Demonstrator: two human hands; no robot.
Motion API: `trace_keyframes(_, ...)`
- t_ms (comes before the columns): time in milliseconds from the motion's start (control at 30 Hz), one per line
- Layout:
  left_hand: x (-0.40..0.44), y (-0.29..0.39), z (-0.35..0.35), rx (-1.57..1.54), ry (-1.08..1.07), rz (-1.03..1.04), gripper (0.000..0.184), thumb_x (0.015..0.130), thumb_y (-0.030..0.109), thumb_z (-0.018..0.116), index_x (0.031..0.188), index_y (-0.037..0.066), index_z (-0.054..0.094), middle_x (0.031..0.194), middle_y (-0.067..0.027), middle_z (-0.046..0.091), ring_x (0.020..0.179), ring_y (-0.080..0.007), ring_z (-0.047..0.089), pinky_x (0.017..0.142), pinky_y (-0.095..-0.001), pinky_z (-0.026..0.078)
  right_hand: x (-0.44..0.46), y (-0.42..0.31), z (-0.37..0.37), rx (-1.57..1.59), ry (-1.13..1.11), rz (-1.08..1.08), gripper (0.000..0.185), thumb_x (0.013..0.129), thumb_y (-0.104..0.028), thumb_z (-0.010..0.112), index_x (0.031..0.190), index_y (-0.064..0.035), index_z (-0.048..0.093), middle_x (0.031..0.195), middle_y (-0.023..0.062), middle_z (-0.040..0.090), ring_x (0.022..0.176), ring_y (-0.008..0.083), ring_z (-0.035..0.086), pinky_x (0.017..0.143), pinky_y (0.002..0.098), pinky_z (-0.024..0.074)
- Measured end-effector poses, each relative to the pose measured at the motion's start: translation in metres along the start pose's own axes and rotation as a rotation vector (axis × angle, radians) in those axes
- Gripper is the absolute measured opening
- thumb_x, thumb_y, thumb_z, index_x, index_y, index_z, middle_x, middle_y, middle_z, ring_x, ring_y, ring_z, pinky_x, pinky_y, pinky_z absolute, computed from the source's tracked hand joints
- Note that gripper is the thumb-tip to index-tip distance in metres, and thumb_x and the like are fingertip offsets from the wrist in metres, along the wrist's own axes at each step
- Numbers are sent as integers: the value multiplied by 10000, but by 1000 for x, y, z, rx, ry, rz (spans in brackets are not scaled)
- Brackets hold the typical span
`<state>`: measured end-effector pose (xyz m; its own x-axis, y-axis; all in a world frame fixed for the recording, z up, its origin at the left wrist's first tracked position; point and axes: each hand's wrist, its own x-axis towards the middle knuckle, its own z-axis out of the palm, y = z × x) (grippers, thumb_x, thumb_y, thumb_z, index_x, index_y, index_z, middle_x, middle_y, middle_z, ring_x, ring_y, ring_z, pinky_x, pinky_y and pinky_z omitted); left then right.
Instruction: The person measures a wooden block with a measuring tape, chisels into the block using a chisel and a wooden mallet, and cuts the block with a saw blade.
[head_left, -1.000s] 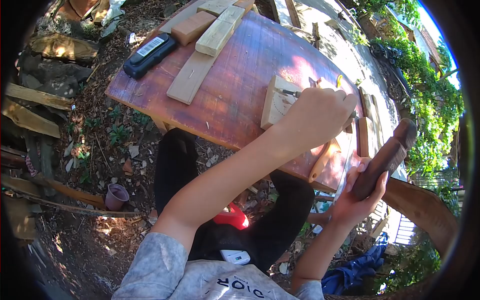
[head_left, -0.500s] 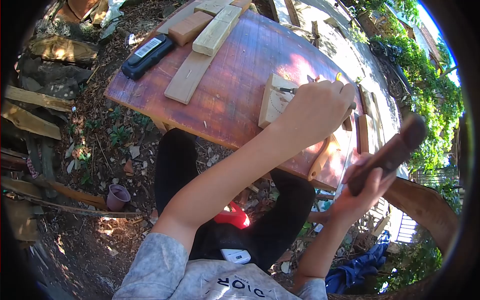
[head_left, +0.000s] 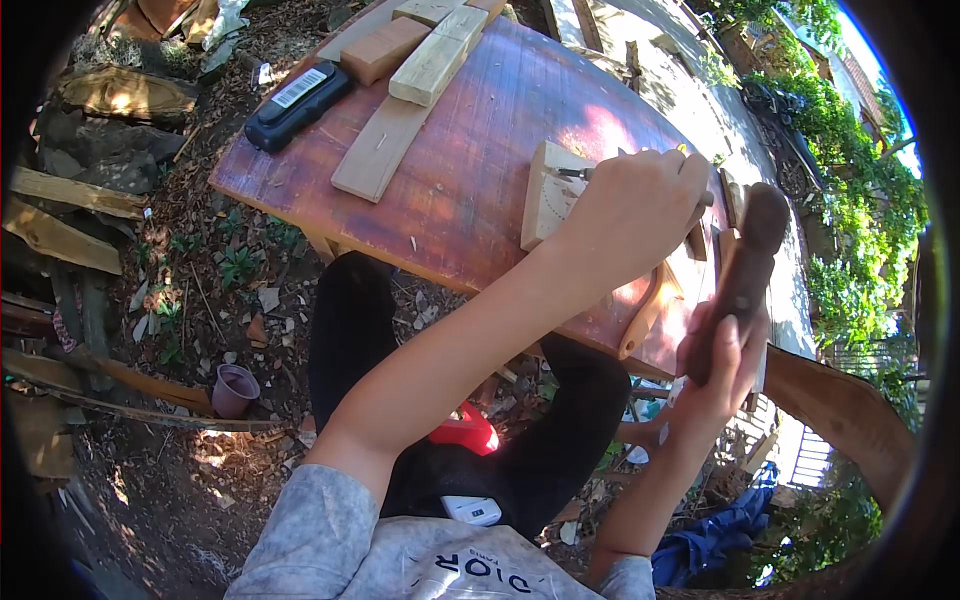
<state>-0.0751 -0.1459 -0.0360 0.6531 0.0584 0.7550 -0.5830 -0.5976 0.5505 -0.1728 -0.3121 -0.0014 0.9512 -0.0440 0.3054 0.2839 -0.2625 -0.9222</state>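
Observation:
My left hand [head_left: 640, 210] is closed around a chisel [head_left: 572, 173], whose metal blade points left onto a pale wooden block [head_left: 540, 195]. A dotted curved line is marked on the block's face. Most of the chisel is hidden by my fingers, but its handle end shows at their right. Lower right, my right hand [head_left: 725, 365] grips a dark wooden mallet [head_left: 745, 270], held nearly upright, its thick end up and apart from the chisel handle. Between the hands, a curved wooden tool handle [head_left: 648, 312] lies at the table's edge.
The reddish wooden table [head_left: 450, 190] carries stacked wood pieces [head_left: 385, 140] and a black case with a white label [head_left: 298, 105] at its far left. More wood strips lie on its right side. A purple cup [head_left: 235, 390] stands on the littered ground.
The mallet in my right hand has swung left and become more upright, nearer my left hand. My left hand stays on the chisel at the block, almost unmoved.

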Motion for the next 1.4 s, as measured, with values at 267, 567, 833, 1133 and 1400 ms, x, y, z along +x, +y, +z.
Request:
trace_keyframes(267, -1, -1, -1, 32, -22, -7, 202, 926, 167, 714, 954, 32, 566, 838, -131, 659, 788, -335, 701, 661, -434, 565, -4, -4, 9, 37, -20, 97, 423, 1023, -322, 593, 1346, -54, 542, 959, 87, 602, 652, 75, 506, 511, 195, 352)
trace_keyframes(567, -1, -3, -1, 118, -79, -26, 194, 925, 174, 704, 949, 34, 572, 826, -121, 662, 783, -313, 713, 660, -418, 572, 1, 0, 11, 95, 33, 145, 437, 1069, -345, 543, 1379, -38, 521, 883, 65, 582, 637, 57, 481, 510, 201, 333)
trace_keyframes(833, -4, -6, 1, 214, -66, 21, 145, 921, 145, 674, 941, 43, 573, 824, -114, 667, 764, -297, 723, 637, -398, 577, 11, 9, 0, 195, -78, 265, 445, 1076, -420, 551, 1328, -53, 528, 865, 50, 566, 635, 58, 475, 512, 202, 338)
trace_keyframes(1133, -5, -6, 3, 288, -140, -14, 147, 916, 136, 689, 961, 33, 596, 848, -131, 703, 803, -290, 742, 661, -398, 589, 7, 14, -3, 336, -78, 215, 385, 1103, -379, 500, 1291, -44, 529, 892, 41, 541, 625, 77, 460, 502, 203, 318)
trace_keyframes(1400, -8, -6, 5, 239, -192, 94, 150, 934, 197, 685, 953, 62, 621, 827, -84, 709, 796, -265, 744, 665, -378, 588, 5, 21, 1, 479, 12, 218, 374, 1128, -392, 459, 1200, -36, 551, 849, 49, 534, 529, 84, 382, 469, 221, 291)
